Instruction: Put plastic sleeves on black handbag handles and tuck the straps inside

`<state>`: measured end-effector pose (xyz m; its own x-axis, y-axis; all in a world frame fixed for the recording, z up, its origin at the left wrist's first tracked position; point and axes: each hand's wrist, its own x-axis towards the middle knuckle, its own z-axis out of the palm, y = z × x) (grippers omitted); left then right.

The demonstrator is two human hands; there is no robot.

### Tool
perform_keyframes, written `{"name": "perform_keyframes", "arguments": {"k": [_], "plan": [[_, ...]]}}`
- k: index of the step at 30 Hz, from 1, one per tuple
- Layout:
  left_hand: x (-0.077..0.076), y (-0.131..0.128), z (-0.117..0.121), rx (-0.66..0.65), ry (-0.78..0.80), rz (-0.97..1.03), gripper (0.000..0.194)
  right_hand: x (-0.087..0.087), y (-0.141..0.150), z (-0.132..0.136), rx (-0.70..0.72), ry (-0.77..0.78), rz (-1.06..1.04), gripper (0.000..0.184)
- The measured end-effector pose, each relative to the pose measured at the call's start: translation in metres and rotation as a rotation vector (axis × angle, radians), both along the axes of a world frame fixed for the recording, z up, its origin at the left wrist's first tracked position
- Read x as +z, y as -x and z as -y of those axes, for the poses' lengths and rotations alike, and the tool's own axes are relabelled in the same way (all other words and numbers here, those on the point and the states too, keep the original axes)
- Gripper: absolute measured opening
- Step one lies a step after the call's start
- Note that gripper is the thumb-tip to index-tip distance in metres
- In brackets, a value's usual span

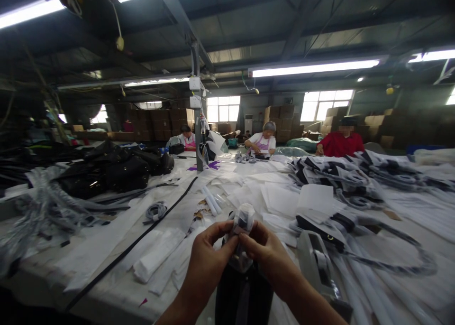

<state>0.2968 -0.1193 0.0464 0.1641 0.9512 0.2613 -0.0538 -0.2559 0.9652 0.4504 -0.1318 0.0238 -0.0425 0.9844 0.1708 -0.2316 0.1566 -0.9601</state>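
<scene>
My left hand [208, 254] and my right hand [272, 256] meet at the lower middle of the head view. Both are closed, thumbs and fingertips pinching a piece of clear plastic wrapping [243, 216]. Something dark shows through the plastic, but its kind is unclear. Directly below the fingers hangs or lies a black fabric item [243, 296], partly covered by my wrists; I cannot tell whether it joins the wrapped piece. Right of my right hand stands a grey tape dispenser [316, 261]. Beyond it lies a black item with a plastic-wrapped strap [394, 268].
White sheets [280, 199] cover much of the table. A long black strip [135, 249] and a coiled wrapped strap [155, 212] lie left. Black bags [110, 171] are heaped farther left, wrapped straps [330, 173] right. A post [197, 125] rises mid-table; several people sit beyond.
</scene>
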Motion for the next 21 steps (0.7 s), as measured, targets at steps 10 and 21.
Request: {"name": "perform_keyframes", "arguments": {"k": [10, 21], "plan": [[-0.006, 0.010, -0.003, 0.044, 0.014, -0.066, 0.028, 0.005, 0.012, 0.012, -0.056, 0.007, 0.024, 0.037], [-0.016, 0.005, 0.010, 0.327, -0.331, -0.294, 0.023, -0.015, 0.042, 0.008, -0.315, -0.085, -0.029, 0.028]]}}
